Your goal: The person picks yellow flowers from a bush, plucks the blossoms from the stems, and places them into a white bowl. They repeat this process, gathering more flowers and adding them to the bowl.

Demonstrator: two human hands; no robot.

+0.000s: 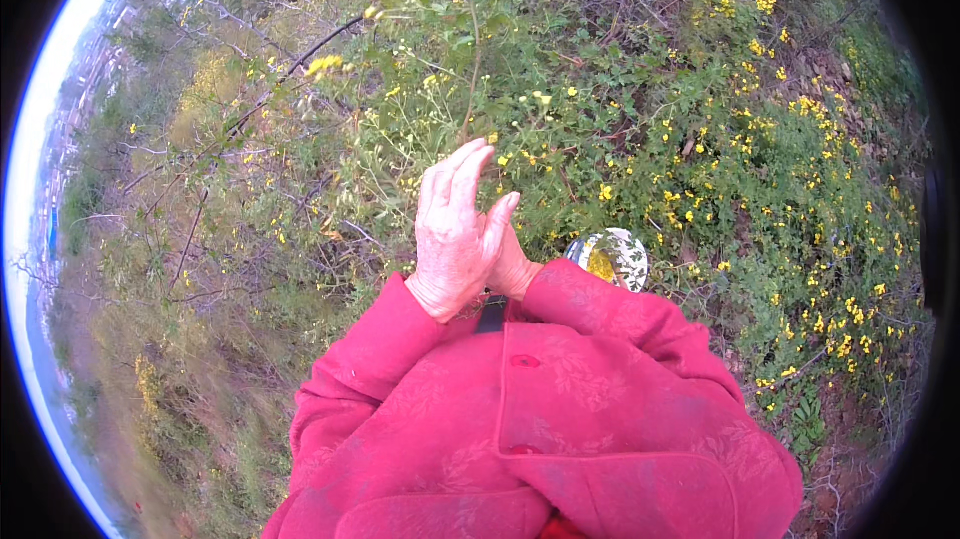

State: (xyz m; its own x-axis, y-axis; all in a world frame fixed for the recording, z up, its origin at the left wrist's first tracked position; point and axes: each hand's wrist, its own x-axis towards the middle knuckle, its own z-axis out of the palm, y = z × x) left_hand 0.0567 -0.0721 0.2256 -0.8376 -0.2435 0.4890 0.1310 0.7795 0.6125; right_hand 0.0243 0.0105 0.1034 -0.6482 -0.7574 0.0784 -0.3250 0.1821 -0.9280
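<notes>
My left hand is in front of my chest, back upward, its fingers extended and the thumb apart. Beneath and against it, my right hand shows only in part; its fingers and palm are hidden, so whether it holds anything cannot be told. The two hands overlap in a crossed pose, both in pink-red sleeves. Just past the fingertips rises a leafy stem among small yellow flowers. Right of the hands a white container stands in the plants, with yellow flower heads inside it.
Yellow-flowered bushes spread over the slope at the right. A dark bare branch crosses the upper left, with thin twigs below it. Dry scrub covers the lower left, and distant buildings show beyond the far left edge.
</notes>
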